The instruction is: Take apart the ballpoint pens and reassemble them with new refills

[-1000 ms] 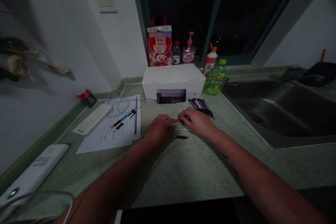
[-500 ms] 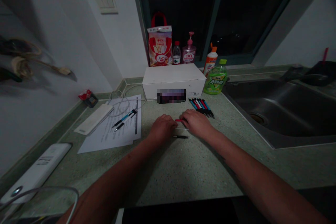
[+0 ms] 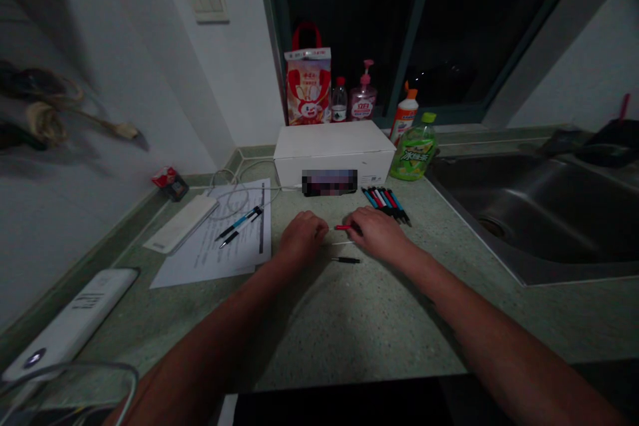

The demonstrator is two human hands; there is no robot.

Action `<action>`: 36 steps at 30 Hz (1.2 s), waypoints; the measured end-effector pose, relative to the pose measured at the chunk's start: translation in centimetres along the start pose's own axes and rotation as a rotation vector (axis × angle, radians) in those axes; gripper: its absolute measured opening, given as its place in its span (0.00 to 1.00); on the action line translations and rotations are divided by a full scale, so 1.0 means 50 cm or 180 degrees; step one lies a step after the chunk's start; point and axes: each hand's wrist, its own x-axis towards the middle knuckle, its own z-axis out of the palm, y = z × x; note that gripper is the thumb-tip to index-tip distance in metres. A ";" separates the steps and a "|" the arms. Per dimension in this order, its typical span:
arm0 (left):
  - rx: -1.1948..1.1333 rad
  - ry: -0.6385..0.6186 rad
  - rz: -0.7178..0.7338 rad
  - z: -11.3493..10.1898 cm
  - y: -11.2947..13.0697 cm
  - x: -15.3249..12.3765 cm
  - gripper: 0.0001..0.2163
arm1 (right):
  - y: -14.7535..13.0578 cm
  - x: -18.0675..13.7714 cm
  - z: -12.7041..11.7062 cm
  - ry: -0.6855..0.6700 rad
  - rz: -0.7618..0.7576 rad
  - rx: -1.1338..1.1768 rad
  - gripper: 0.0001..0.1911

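Right hand [image 3: 375, 229]: your fingers are pinched together on the right end of a small red barrel [image 3: 342, 227], its other end poking out towards your left hand.
Left hand [image 3: 303, 237]: just beside the barrel's free end, apart from it, fingers curled inward; whether they hold something small, you cannot tell from here.
Red barrel: low over the bench [image 3: 359, 326], between your hands, lying nearly crosswise. A light pinch, level and well back from the free end, should leave that end open to your left fingertips.
Thin white rod [image 3: 341, 243]: on the bench nearer you than the barrel; it looks easy to roll, so lift your wrists around it.
Black pen part [image 3: 346, 259]: nearer you again, best left untouched by your sleeve-free forearms.
Pens [image 3: 385, 203]: a row lies just beyond your right hand.
White box [image 3: 332, 140]: closed, contents hidden.
Green bottle [image 3: 413, 153]: capped, apparently holding green liquid.
Pink pump bottle [image 3: 363, 106]: behind the box, fill level unclear.
Red bag [image 3: 308, 90]: upright, contents hidden.
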 end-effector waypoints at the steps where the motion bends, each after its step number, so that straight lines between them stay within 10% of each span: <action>1: -0.0014 0.0015 0.0029 -0.001 0.000 -0.001 0.09 | -0.003 0.000 -0.001 0.0013 -0.0033 0.0032 0.02; 14: -0.0605 0.0387 -0.0169 0.008 -0.008 -0.004 0.07 | -0.010 -0.004 0.011 0.0136 -0.0216 0.0754 0.10; 23: -0.0108 -0.0356 0.0363 0.004 0.005 -0.014 0.04 | -0.006 -0.001 0.005 0.0599 0.0279 0.1016 0.07; 36: -0.0239 0.0447 -0.0180 -0.031 -0.014 -0.006 0.12 | 0.022 -0.003 0.000 0.0361 0.0485 0.0254 0.14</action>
